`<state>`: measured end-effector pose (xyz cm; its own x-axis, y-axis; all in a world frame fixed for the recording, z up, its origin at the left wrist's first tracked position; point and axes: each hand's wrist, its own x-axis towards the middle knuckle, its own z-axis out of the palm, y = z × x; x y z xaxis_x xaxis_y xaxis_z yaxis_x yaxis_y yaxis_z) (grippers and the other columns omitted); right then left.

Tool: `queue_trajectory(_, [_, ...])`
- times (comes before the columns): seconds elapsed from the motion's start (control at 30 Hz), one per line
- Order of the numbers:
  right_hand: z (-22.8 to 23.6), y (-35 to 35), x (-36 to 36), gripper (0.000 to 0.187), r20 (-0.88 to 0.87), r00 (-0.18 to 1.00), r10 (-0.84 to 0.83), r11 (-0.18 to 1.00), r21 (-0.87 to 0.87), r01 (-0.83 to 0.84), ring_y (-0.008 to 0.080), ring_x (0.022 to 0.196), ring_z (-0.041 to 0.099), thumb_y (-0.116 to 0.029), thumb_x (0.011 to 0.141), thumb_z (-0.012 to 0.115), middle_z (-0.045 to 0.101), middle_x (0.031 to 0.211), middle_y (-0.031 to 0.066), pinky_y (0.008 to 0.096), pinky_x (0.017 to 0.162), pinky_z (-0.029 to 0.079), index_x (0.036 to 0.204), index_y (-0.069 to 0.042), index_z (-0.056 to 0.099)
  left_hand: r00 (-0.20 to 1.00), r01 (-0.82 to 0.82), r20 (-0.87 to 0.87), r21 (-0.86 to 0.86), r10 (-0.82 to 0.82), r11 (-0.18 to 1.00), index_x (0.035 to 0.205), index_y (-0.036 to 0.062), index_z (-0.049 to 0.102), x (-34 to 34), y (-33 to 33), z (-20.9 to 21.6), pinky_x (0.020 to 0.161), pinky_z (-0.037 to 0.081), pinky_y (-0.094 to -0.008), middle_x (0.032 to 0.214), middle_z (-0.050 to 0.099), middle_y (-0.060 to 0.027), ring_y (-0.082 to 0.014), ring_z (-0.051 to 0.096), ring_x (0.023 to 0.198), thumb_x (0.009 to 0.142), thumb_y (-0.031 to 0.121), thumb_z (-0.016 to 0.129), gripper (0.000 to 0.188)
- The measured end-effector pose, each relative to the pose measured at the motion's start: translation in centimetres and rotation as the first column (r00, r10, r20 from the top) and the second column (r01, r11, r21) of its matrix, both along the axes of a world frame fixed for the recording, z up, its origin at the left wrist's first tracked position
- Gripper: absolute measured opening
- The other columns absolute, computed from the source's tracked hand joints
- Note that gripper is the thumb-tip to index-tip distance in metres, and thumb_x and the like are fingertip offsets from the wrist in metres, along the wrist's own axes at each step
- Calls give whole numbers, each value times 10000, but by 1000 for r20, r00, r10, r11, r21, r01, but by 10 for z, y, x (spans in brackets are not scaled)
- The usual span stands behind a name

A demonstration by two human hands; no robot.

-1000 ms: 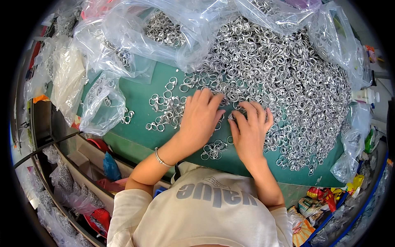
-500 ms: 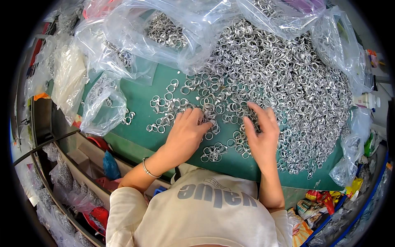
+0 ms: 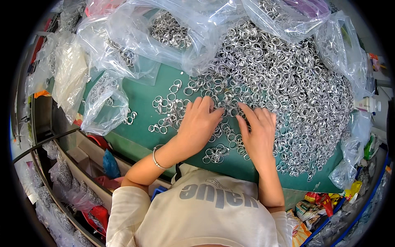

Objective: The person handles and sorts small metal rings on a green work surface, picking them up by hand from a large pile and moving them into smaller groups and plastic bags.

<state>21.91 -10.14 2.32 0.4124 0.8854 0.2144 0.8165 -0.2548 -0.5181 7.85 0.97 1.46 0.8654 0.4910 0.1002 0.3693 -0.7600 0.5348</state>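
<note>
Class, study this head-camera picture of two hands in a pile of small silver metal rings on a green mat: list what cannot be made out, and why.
- Head view: rings under the left hand and right hand; the palms cover them.
- Whether either hand pinches a ring: fingertips hidden among the pile of small silver metal rings.
- Contents of the crumpled clear plastic bags: glare and folds.
- Green mat's far edge: buried.

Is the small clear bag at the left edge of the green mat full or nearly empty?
Nearly empty. The small clear bag lies slack and crumpled on the green mat, with only a few metal rings visible at its mouth.
</note>
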Motion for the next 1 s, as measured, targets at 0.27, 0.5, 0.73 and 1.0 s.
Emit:
queue_trajectory(0.27, [3,-22,7,101,-50,991,122,977,-170,-129,225,736,486,-115,765,694,502,714,61,355,712,327,846,-64,662,993,91,-71,-94,-98,991,1001,45,657,-35,-2,11,731,381,-353,864,470,-94,-274,472,822,748,33,676,254])
queue_trajectory(0.5, [0,-21,3,304,97,995,-37,991,-124,49,230,725,473,-137,779,691,497,724,67,365,723,339,1075,-86,643,995,-100,-30,-66,98,993,1054,69,623,-14,-2,11,736,395,-371,883,466,-110,-289,483,824,761,27,667,299])
queue_trajectory(0.73, [4,-36,-27,385,142,984,107,961,-269,-66,220,796,442,-108,783,623,428,780,49,383,787,337,1167,-120,629,977,-213,-29,9,213,977,1092,44,607,-31,7,4,745,392,-363,848,466,-106,-274,485,815,765,-39,611,337])
queue_trajectory(1.0, [5,-37,-43,424,-54,948,314,906,-280,-316,221,826,444,-51,750,546,431,789,55,393,815,315,1156,-131,639,945,-326,13,-9,326,945,1153,43,593,-39,10,5,737,397,-360,834,463,-104,-259,477,772,780,-54,594,386])
